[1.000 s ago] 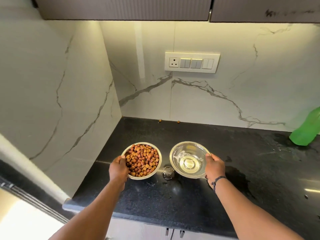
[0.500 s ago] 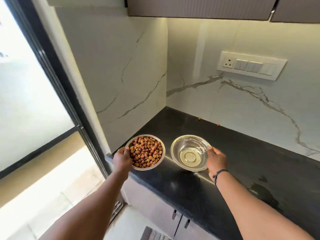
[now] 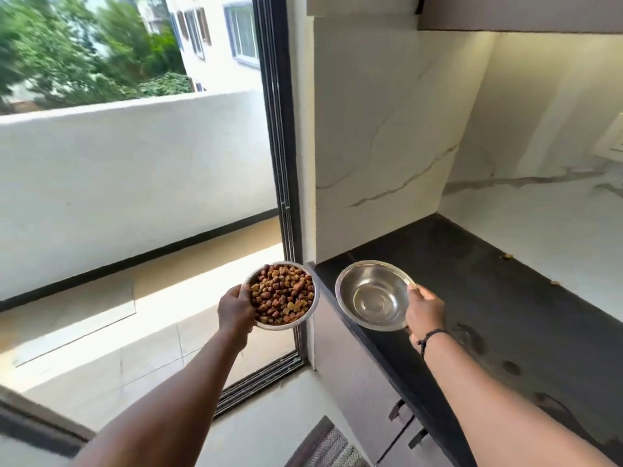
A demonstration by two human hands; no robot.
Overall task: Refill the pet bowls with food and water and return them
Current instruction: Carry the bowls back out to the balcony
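Observation:
My left hand (image 3: 236,310) grips the near-left rim of a steel bowl full of brown kibble (image 3: 281,296), held in the air left of the counter's end, in front of the balcony door. My right hand (image 3: 425,310) holds the right rim of a second steel bowl with clear water (image 3: 372,294), raised over the black counter's left corner. Both bowls are level and a small gap separates them.
The black stone counter (image 3: 499,298) runs off to the right, with wet patches and a few stray kibbles by the marble wall. A dark sliding-door frame (image 3: 283,183) stands left of it, opening onto a tiled balcony floor (image 3: 101,338). Grey cabinet doors (image 3: 367,382) and a striped mat (image 3: 328,446) lie below.
Both bowls have been lifted off the counter and carried left. My view has swung left, from the counter corner to the balcony door.

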